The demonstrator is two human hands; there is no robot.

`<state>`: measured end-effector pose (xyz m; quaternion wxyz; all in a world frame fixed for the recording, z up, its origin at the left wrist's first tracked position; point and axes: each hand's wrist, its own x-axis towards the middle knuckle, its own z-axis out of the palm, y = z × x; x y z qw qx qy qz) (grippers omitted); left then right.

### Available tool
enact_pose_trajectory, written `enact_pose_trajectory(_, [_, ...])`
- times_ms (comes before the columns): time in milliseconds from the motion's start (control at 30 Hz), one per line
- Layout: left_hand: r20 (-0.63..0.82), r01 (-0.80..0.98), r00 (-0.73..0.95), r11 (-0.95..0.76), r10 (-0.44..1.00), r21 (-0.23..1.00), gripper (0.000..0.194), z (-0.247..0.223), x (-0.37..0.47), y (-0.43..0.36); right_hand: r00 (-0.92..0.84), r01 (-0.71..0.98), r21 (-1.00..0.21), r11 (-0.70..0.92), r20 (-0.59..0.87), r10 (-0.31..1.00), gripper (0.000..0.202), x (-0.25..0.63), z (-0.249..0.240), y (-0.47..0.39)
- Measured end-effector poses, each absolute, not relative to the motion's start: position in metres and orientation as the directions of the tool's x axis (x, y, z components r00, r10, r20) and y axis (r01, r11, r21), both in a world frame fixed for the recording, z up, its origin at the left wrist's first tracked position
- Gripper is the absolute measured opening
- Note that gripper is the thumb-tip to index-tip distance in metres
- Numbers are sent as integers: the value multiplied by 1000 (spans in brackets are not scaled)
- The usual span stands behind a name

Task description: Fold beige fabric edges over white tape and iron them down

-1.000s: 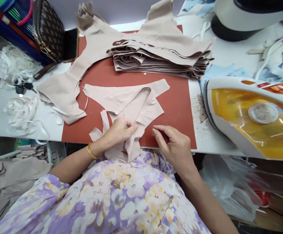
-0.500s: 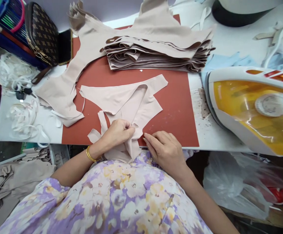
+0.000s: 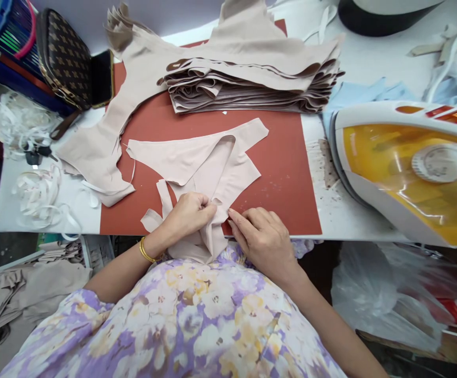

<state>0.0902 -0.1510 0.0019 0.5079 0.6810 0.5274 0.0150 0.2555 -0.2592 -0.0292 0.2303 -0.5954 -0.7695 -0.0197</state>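
A pair of beige panties (image 3: 213, 163) in thin, smooth fabric lies on a reddish-brown mat (image 3: 283, 173), its lower part hanging over the table edge into my lap. My left hand (image 3: 191, 212), a gold bracelet at its wrist, is closed, thumb and forefinger pinching the fabric near the crotch. To its right, my right hand (image 3: 262, 233) has curled fingers, with thumb and forefinger tips at the panties' right edge. Whatever fabric lies between those tips is too small to see clearly. A narrow strip of the same cloth (image 3: 165, 197) sticks out left of my left hand.
Behind is a thick stack of beige cut pieces (image 3: 248, 86); more beige pieces (image 3: 98, 152) lie at left. A yellow-and-white iron (image 3: 402, 173) stands at right. White elastic loops (image 3: 19, 123), a patterned pouch (image 3: 65, 58) and a phone (image 3: 102, 79) occupy the left side.
My right hand has moved slightly left and up, bringing its fingertips to the panties' edge. My left hand keeps its pinch, and the view has shifted a little.
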Motion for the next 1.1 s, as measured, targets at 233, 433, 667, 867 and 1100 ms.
enact_pose_trajectory(233, [-521,704,457,64,721,707,37,-1,88,-153,-193,925,-231,301,397,897,17,255,-27,-258])
enact_pose_trajectory(433, [-524,696,461,75,716,715,37,-2,86,-154,-172,922,-252,294,414,894,15,255,-26,-260])
enact_pose_trajectory(667, [-511,689,475,58,717,722,37,-3,86,-154,-165,924,-255,286,409,897,15,255,-30,-261])
enact_pose_trajectory(867, [-497,685,482,42,722,727,38,-4,86,-154,-165,925,-250,285,411,897,15,255,-30,-260])
enact_pose_trajectory(1100, [-492,685,473,46,731,727,35,-4,88,-155,-188,938,-210,276,361,913,23,253,-31,-256])
